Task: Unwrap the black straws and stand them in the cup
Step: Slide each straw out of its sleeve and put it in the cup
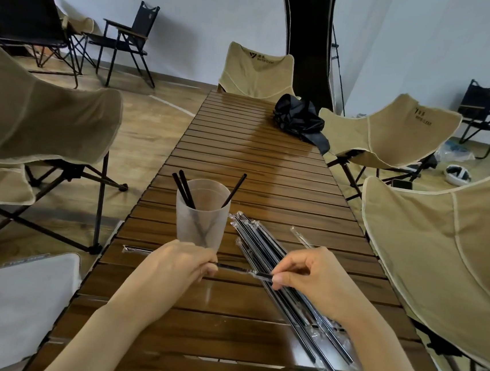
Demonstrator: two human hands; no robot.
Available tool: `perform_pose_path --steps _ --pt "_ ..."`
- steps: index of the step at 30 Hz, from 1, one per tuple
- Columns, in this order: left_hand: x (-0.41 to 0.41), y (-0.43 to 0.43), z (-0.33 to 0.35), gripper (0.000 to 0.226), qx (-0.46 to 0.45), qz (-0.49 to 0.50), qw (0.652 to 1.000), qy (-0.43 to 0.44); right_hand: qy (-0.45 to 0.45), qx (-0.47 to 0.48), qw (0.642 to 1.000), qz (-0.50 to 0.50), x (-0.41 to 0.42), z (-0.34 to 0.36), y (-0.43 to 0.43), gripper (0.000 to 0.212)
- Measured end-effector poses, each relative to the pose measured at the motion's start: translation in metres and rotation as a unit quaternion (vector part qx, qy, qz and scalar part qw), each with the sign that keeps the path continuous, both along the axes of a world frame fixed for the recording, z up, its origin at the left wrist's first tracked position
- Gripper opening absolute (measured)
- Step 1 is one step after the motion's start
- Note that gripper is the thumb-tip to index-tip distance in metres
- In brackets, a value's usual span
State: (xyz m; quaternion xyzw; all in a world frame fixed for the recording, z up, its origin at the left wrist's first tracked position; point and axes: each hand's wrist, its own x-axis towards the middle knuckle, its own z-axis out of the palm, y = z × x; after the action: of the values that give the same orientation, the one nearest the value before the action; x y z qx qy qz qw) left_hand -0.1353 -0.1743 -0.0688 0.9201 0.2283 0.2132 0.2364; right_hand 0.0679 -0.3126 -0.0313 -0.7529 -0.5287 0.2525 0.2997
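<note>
A frosted translucent cup [201, 217] stands on the slatted wooden table [257, 168] with three bare black straws [185, 190] leaning in it. Just in front of the cup I hold one wrapped black straw [234, 269] level between both hands. My left hand [184, 261] grips its left part, and the straw's end sticks out past that hand to the left. My right hand [308, 273] pinches the clear wrapper at its right end. A bundle of several wrapped black straws [284, 281] lies diagonally on the table under my right hand.
An empty clear wrapper [300, 238] lies right of the bundle. A black bag [299, 119] sits at the table's far right. Beige folding chairs [430, 233] flank the table on both sides, and a pale cushion [8, 303] lies at the near left.
</note>
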Motion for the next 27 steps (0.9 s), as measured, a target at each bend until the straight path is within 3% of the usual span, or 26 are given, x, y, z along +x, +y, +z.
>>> perform_pose_path --steps 2,4,7,10,13,15,18,21,27 --pt "0.004 0.001 0.0 0.035 -0.046 -0.046 0.997 0.035 -0.01 -0.005 1.0 0.001 -0.002 -0.002 0.0 0.009" --pt "0.008 0.0 0.004 0.038 -0.016 -0.062 0.998 0.003 -0.01 -0.01 1.0 0.002 -0.003 -0.004 0.0 0.008" --pt "0.006 0.0 -0.003 0.027 -0.042 -0.086 0.995 -0.005 0.017 -0.013 1.0 0.005 -0.004 -0.005 0.0 0.006" --pt "0.002 -0.005 -0.009 0.021 0.039 -0.017 0.999 -0.019 0.033 -0.018 0.999 0.019 -0.005 -0.004 0.0 0.006" --pt "0.01 -0.009 -0.002 0.004 0.024 -0.101 0.995 -0.002 0.032 -0.013 0.999 0.018 -0.006 -0.005 0.0 0.007" --pt "0.01 -0.011 -0.002 0.014 0.015 -0.093 0.995 -0.019 0.03 0.0 0.999 0.015 -0.008 -0.005 0.0 0.008" --pt "0.005 -0.017 -0.006 0.017 0.038 0.011 0.999 -0.03 0.032 0.019 0.999 0.009 -0.01 -0.004 0.002 0.009" --pt "0.009 -0.022 -0.007 0.02 0.016 0.022 0.999 -0.028 0.034 0.016 0.999 0.004 -0.011 -0.003 0.003 0.008" --pt "0.01 -0.012 0.001 0.015 -0.025 -0.059 0.997 0.051 0.023 -0.005 1.0 0.012 -0.016 -0.002 0.006 0.003"
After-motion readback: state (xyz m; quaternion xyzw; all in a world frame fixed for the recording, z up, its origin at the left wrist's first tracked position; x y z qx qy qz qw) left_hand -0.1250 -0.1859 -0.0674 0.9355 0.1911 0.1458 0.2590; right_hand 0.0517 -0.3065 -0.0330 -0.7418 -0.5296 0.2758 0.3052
